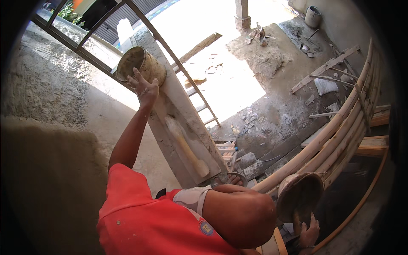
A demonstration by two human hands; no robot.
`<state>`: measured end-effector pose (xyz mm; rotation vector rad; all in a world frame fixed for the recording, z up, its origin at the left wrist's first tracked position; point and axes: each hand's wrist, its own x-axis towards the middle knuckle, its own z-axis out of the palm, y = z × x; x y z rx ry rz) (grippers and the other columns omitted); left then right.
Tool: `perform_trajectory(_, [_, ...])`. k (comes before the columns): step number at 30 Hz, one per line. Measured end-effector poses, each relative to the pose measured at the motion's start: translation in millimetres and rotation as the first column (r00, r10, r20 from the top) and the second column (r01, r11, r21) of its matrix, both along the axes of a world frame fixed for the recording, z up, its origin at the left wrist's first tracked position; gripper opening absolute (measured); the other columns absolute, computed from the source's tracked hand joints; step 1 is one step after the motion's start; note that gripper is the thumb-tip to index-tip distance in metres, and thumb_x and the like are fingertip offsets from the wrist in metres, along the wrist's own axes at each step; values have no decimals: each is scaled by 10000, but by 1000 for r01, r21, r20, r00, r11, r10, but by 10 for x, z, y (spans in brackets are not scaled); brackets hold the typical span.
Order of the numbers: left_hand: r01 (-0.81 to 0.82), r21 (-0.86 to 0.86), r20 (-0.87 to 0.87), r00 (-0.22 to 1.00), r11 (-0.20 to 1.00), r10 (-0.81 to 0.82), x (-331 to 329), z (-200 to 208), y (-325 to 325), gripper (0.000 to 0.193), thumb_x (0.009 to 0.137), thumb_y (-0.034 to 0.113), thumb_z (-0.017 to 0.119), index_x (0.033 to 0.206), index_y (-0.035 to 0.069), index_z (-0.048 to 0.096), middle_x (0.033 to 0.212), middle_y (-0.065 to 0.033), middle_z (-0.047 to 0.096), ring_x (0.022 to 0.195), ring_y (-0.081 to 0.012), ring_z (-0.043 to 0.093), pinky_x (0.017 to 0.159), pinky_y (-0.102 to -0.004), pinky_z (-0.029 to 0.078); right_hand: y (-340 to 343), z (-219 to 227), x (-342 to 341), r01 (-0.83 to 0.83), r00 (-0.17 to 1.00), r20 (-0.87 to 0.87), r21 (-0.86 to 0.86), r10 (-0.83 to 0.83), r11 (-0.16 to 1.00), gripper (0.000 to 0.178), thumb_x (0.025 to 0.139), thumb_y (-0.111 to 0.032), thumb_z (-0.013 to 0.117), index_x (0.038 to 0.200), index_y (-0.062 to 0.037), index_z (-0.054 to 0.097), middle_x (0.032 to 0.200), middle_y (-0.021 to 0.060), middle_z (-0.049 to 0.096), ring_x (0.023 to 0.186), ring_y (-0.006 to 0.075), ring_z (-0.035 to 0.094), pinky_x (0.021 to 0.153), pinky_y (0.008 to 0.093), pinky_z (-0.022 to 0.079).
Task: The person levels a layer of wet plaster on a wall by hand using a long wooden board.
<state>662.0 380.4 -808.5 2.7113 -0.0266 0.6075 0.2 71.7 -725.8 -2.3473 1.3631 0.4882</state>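
At the lower right my right hand comes in from the bottom edge, its fingers at the near rim of a mortar-stained bucket. The bucket's mouth faces me, and a pale strip of something shows inside near the rim. My left hand is out of the picture. Close in front bends a person in a red shirt. That person's left hand grips a second dirty bucket on the concrete ledge. Another hand, apparently the same person's, holds a flat grey tool at the ledge's near end.
Bundled bamboo poles curve along the right side. A metal window frame crosses the upper left beside a rough plastered wall. Far below lie a sand heap, a ladder, boards, rubble and a bucket.
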Motion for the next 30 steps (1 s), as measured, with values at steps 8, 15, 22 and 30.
perform_trajectory(8, [205,143,-63,978,968,-198,687,44,824,328,780,177,661,1068,32,598,1201,-155,548,1094,-344,548,921,-401,459,-93,-101,123,-90,996,24,8,90,996,515,759,-79,638,1253,9,520,1125,276,566,1058,429,537,922,451,425])
perform_trajectory(15, [188,117,20,981,975,-191,879,-12,817,319,793,149,635,1071,-8,621,1194,-164,576,1127,-321,541,960,-373,432,-98,-36,5,-131,990,42,-9,131,991,504,756,-88,650,1240,-9,533,1083,247,579,1017,413,550,886,456,436])
perform_trajectory(22, [342,-85,41,940,936,-340,796,353,673,307,792,142,671,1043,-29,627,1159,-175,608,1043,-317,598,895,-361,455,-109,111,-206,-28,999,23,-84,30,996,489,759,-83,657,1229,-17,541,1045,217,586,987,403,555,859,458,440])
perform_trajectory(30, [804,-130,-167,559,580,-812,-386,1318,-104,173,752,72,724,801,-28,593,802,-68,550,682,-161,522,636,-292,424,0,156,-209,63,997,49,-68,-59,996,464,794,-101,621,1238,1,533,1130,232,583,1049,401,548,922,452,425])
